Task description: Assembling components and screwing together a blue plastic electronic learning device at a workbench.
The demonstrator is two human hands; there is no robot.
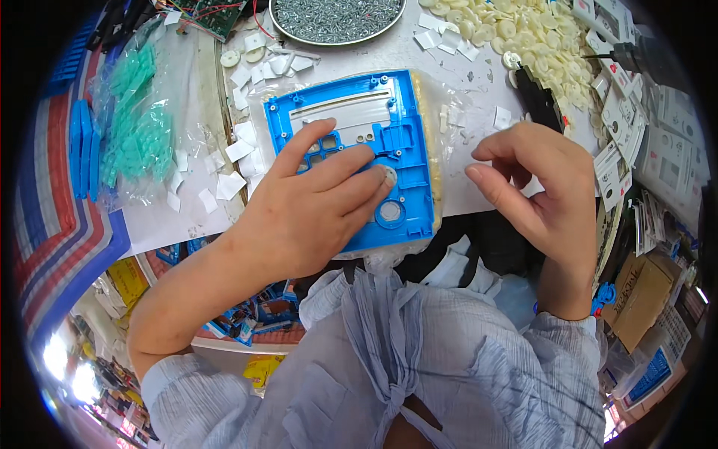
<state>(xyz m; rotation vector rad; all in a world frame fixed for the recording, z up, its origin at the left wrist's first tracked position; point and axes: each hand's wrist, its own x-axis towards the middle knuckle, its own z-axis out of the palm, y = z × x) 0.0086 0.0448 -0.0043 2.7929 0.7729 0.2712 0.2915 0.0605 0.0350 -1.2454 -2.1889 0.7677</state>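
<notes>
A blue plastic housing [411,142] lies inner side up near the table's front edge, with screw posts, square openings and two round recesses. My left hand [314,191] rests across it, fingers stretched out. Under its fingertips is a small whitish round piece [390,176] at the upper round recess, partly hidden. My right hand [542,179] hovers to the right of the housing, thumb and forefinger curved toward each other with a gap between them. Nothing shows in it. Beneath the housing is a cream pad [428,120] in clear plastic wrap.
A round metal tray [405,13] of screws stands at the back. Cream discs [516,34] are heaped at back right, near a black power tool [639,60]. White paper pieces [230,185] lie scattered. Bagged green parts [138,112] and blue parts [84,150] sit left; printed panels [617,112] right.
</notes>
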